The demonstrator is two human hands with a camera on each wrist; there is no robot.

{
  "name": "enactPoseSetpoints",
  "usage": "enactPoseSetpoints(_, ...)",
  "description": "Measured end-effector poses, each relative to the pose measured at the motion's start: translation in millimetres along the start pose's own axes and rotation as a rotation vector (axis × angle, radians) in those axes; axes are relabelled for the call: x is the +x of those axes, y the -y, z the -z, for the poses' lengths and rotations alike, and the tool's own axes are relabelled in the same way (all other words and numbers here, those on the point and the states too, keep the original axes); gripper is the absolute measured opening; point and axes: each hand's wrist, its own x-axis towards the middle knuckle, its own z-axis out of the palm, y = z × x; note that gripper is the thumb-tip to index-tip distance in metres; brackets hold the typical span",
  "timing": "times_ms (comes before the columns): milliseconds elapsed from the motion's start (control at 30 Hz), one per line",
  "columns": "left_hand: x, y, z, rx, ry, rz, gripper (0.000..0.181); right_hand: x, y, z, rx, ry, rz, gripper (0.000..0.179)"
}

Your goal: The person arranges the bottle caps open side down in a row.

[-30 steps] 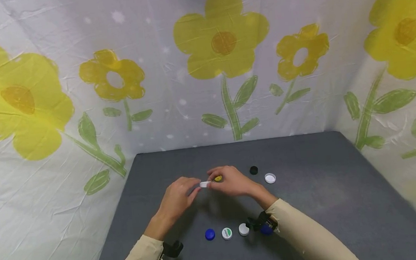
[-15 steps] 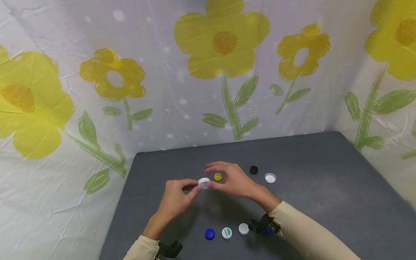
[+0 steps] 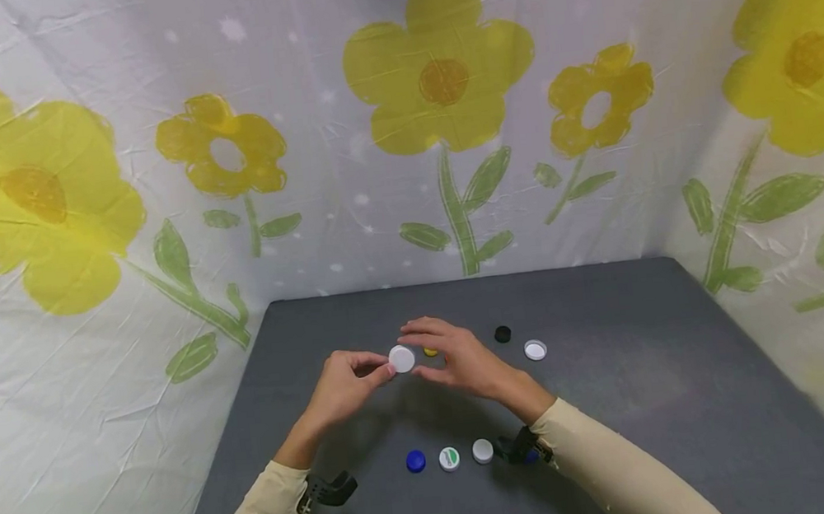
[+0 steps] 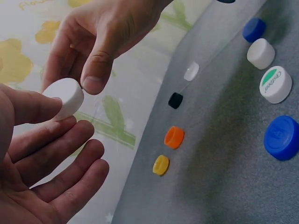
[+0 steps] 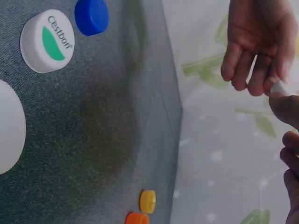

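Note:
A white bottle cap (image 3: 402, 359) is pinched between the thumb and fingers of my left hand (image 3: 343, 389), raised above the table. Its flat round face is turned toward the head camera. My right hand (image 3: 461, 358) is close on the cap's right side, thumb and fingers spread apart. In the left wrist view, the right thumb (image 4: 95, 77) lies right by the cap's edge. A yellow cap (image 4: 160, 165) and an orange cap (image 4: 174, 137) lie on the table beyond; the right hand mostly hides them in the head view.
On the grey table (image 3: 620, 402), a near row has a blue cap (image 3: 415, 461), a white cap with green print (image 3: 450, 458), a plain white cap (image 3: 482, 451) and another blue cap (image 3: 531, 456). Farther back lie a black cap (image 3: 502, 333) and an upturned white cap (image 3: 535, 350).
The white cap has turned from edge-on to face the head camera. My right hand's fingers have spread and its thumb has moved off the cap; the left hand keeps its pinch.

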Motion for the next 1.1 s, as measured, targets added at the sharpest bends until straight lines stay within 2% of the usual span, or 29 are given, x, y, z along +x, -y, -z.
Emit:
enactPoseSetpoints(233, 0.0, -2.6, 0.4, -0.029, 0.035, 0.018, 0.021, -1.4, -2.6, -0.2, -0.019, 0.0, 0.036, 0.049)
enactPoseSetpoints(367, -0.7, -6.1, -2.0, 0.025, 0.0, -0.038, 0.024, -2.2, -2.5, 1.2, -0.043, -0.003, 0.016, 0.046)
enactPoseSetpoints(567, 0.2, -9.1, -7.3, 0.193, -0.082, -0.243, 0.034, -2.0, -0.7, 3.6, -0.006, 0.015, -0.039, 0.043)
enactPoseSetpoints(667, 0.8, -9.4, -8.9, 0.276, -0.1, -0.316, 0.032, -1.7, 1.5, 4.3, 0.013, 0.029, -0.067, 0.041)
enactPoseSetpoints(933, 2.9, -3.0, -11.0, 0.489, -0.118, -0.397, 0.031, -1.4, 2.8, -2.5, -0.029, 0.066, -0.105, 0.037)
enactPoseSetpoints(1100, 2.6, 3.5, -14.6, 0.565, -0.112, -0.388, 0.032, -1.2, 2.0, -10.1, -0.07, 0.115, -0.117, 0.035)
